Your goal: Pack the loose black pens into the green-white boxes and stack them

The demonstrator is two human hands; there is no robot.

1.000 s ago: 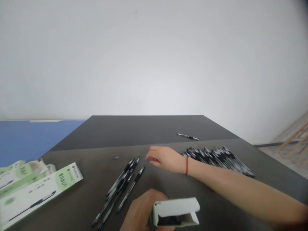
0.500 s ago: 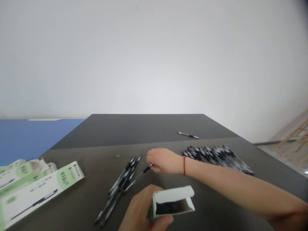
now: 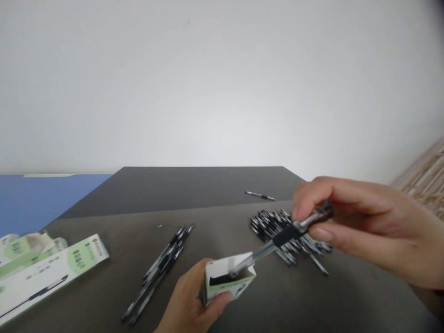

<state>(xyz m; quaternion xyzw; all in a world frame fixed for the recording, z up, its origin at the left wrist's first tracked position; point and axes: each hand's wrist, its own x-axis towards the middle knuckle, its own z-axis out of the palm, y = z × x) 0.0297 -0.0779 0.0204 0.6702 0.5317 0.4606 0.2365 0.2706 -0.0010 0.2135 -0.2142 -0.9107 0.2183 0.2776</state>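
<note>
My left hand (image 3: pixel 189 303) grips a small white and green pen box (image 3: pixel 229 279) near the table's front edge, its open end facing up. My right hand (image 3: pixel 367 226) pinches a black pen (image 3: pixel 277 240) by its upper end, and the pen's lower end sits inside the box opening. A few loose black pens (image 3: pixel 161 263) lie in a row on the dark table (image 3: pixel 194 194) to the left of the box. A large heap of black pens (image 3: pixel 284 231) lies behind my right hand.
Closed green and white pen boxes (image 3: pixel 41 273) lie at the left edge of the table. A single pen (image 3: pixel 259 195) rests far back on the table. A blue surface (image 3: pixel 38 196) lies beyond the table's left side. A white wall fills the background.
My right hand picked a pen from the loose row, lifted it and swung right and toward me, putting its end into the box. My left hand tilted the box opening upward.
</note>
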